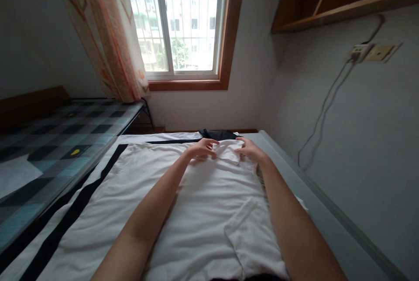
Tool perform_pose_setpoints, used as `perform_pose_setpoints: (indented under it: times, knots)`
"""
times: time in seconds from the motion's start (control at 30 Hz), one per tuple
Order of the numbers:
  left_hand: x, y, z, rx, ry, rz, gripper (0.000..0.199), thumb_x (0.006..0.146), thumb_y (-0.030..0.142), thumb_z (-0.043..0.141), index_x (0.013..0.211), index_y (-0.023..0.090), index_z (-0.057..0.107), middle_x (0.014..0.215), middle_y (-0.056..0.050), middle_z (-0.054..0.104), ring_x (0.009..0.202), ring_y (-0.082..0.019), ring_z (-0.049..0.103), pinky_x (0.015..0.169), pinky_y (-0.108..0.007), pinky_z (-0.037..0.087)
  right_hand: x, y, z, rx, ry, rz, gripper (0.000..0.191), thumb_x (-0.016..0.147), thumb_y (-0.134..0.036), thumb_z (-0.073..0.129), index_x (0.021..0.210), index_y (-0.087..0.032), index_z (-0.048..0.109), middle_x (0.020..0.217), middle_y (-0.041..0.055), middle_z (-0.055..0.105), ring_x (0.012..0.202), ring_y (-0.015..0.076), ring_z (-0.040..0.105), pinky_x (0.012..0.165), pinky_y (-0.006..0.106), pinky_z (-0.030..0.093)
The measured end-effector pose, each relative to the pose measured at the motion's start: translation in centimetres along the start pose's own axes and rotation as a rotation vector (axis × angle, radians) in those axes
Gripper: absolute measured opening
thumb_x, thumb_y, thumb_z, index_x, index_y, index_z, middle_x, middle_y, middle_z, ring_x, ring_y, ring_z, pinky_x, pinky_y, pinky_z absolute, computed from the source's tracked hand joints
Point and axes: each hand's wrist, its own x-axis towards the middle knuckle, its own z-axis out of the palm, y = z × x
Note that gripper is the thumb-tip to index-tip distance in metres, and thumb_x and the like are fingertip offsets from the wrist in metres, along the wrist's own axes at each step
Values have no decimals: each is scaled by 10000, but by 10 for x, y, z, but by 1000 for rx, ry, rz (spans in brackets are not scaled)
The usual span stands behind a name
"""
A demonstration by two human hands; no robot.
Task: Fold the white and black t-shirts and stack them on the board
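Evidently, from the head view, a white garment (203, 202) lies spread over the pale tabletop (288, 154), with dark cloth (222, 134) at its far edge. The left hand (203, 147) and right hand (251, 149) flank its far white flap (228, 148), fingers loosely curved at either side; whether either actually pinches the fabric, I cannot tell.

The pale table (283, 163) before me is spread with white-and-black clothes (87, 200), a white shirt (203, 211) uppermost.
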Motion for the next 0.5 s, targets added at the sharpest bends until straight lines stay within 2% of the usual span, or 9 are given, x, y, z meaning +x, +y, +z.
perform_pose_setpoints:
  times: [0.13,0.23,0.3,0.4,0.5]
  knots:
    - [-3,0,3,-72,27,-119,602,619,178,779,1207,125,661,566,62,522,413,-37,404,413,-171,312,-8,-10,3,88,12,64,627,715,-157,676,1318,-196,511,773,5,646,585,116,590,520,195,494]
    - [-3,1,7,-145,35,-159,536,699,339,776,1169,105,672,504,69,469,359,-27,353,369,-166,236,-12,-12,4,178,-78,166,792,697,-155,710,1417,-237,392,794,3,628,579,131,616,497,227,524]
    - [-2,1,11,-181,88,-168,478,752,431,732,1085,90,697,512,52,481,354,-24,356,356,-161,216,-15,-11,3,209,-153,184,940,630,-141,775,1456,-267,343,817,0,625,573,140,634,494,244,538]
    - [2,-4,17,-188,189,-194,429,783,337,704,1127,82,671,476,63,460,342,-30,360,354,-157,213,-16,-9,-1,178,-193,176,987,556,-105,817,1438,-263,403,772,-19,593,523,126,614,488,246,539]
    - [6,-11,20,-174,186,-163,475,760,182,659,1224,86,621,433,92,414,321,-32,328,361,-155,201,-13,-7,-7,81,-196,198,929,544,-72,804,1401,-216,473,717,-28,571,492,126,586,488,265,536]
